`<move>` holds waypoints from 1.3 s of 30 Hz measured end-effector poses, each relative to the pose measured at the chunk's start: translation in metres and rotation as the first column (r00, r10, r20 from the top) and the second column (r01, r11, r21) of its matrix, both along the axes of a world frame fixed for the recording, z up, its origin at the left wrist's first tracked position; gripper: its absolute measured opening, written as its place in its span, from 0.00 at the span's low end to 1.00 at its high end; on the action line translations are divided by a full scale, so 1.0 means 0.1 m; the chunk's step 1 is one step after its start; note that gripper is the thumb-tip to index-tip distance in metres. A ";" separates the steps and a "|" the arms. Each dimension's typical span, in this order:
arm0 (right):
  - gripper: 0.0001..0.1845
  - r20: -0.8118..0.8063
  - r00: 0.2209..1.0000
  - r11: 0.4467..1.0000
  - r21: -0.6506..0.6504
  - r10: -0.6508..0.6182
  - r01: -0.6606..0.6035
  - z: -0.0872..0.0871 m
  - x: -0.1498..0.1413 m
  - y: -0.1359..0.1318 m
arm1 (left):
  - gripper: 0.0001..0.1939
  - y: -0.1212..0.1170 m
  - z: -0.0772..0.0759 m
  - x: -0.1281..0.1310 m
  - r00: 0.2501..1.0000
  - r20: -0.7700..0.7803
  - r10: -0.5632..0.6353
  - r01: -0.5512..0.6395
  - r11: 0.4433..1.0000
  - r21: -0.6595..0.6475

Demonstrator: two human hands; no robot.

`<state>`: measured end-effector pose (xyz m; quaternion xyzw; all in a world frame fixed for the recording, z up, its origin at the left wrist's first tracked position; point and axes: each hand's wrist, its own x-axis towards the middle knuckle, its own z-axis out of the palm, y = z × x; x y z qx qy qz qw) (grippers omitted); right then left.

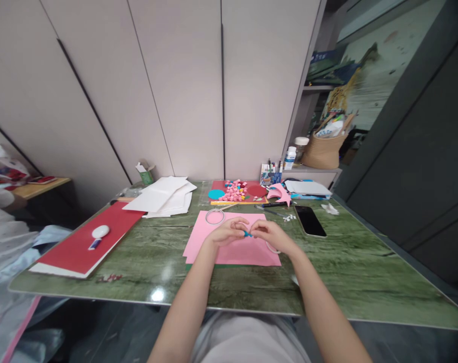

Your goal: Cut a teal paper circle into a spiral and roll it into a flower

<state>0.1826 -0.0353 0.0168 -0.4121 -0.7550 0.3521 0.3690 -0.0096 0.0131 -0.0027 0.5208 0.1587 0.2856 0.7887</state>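
Note:
Over a stack of pink paper sheets [229,254], both hands meet at a small crumpled blue piece [247,234], which looks like paper. The fingertips of my left hand [227,232] pinch it from the left. My right hand [269,234] has its fingers closed on its other side. Behind my left hand lies a roll of tape [206,218] on the pink paper. A second ring-shaped roll [273,249] is partly hidden under my right hand. Just beyond the sheets is a pile of small pink paper pieces [234,192], with some blue, red and yellow among them.
A black phone [310,221] lies to the right, near pink paper scraps [279,193] and a pen holder [270,174]. White sheets [158,195] and red paper [81,239] with a white round-headed object [100,232] are leftward. Cabinet doors [183,91] rise behind the green table [365,272].

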 end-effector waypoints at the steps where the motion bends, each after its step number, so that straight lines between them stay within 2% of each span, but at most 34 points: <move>1: 0.11 0.006 1.000 1.000 0.011 -0.010 0.010 0.00 0.00 0.00 | 0.22 0.00 0.00 0.00 1.000 0.000 -0.006 0.006 1.000 0.003; 9: 0.13 0.113 0.993 0.996 0.084 -0.017 0.008 0.04 -0.04 -0.05 | 0.21 0.00 -0.02 0.01 1.000 0.004 -0.013 0.013 1.000 -0.022; 17: 0.12 0.134 0.990 0.998 0.019 0.048 -0.051 0.06 -0.05 -0.11 | 0.22 0.03 -0.08 0.02 0.997 0.020 -0.069 0.069 0.998 -0.004; 23: 0.12 0.140 0.986 0.996 0.005 0.086 -0.087 0.05 -0.04 -0.09 | 0.23 0.02 -0.06 0.01 0.996 0.016 -0.085 0.085 0.996 -0.017; 39: 0.12 0.140 0.988 0.998 0.014 0.063 -0.065 0.08 -0.07 -0.14 | 0.24 0.00 -0.07 0.03 0.997 0.020 -0.076 0.075 0.996 0.048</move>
